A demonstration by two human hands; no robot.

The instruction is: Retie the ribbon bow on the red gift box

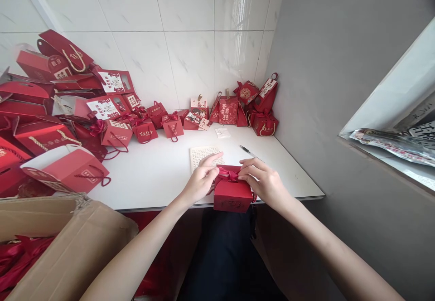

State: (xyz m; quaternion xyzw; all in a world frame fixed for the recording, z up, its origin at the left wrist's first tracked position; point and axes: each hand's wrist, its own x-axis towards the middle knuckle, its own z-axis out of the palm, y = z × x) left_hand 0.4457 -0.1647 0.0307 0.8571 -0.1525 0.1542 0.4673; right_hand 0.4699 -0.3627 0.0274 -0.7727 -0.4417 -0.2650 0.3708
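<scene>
Red gift box (233, 195) sits at the front edge of the white surface (163, 174), slightly overhanging it, directly between the two hands. Left hand (201, 181) is at the box's upper left corner, its fingers narrowed and pinching the red ribbon (227, 172) that lies across the top of the box. Right hand (263, 179) rests against the upper right side of the box, fingers curled in on the same ribbon, thumb and forefinger close together. Just behind the box, toward the middle of the surface, lies a sheet of handwritten paper (204, 153), partly covered by the left fingers. A pen (247, 151) lies just behind the right hand, apart from it. A small white card (222, 133) lies farther back. Along the back edge, against the tiled wall, stands a row of small red boxes (228, 109) with cords and tags, extending into the back right corner. A heap of larger red boxes (64, 110) fills the left side of the surface. An open cardboard carton (71, 242) stands below the front left corner, with red ribbon material showing inside.
</scene>
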